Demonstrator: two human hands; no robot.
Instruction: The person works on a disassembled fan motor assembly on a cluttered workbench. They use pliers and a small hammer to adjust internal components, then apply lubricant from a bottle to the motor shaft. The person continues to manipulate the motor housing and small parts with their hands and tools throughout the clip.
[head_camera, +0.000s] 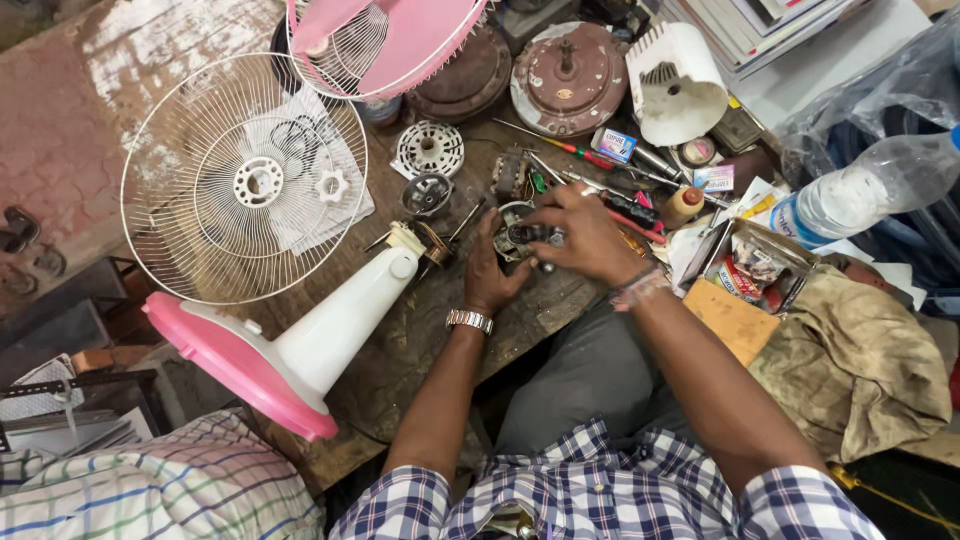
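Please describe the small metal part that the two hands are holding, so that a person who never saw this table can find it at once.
Start at the fan stand with the pink base, lying on the wooden table. Right of its white neck, the left hand and the right hand meet around the small motor part. Unlike the loose parts around it, it is dark, shiny and gripped from both sides.

Rough worn wooden bench (400, 350)

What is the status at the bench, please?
Left hand cradles motor. Right hand grips it from above. Fan stand and tools crowd close.
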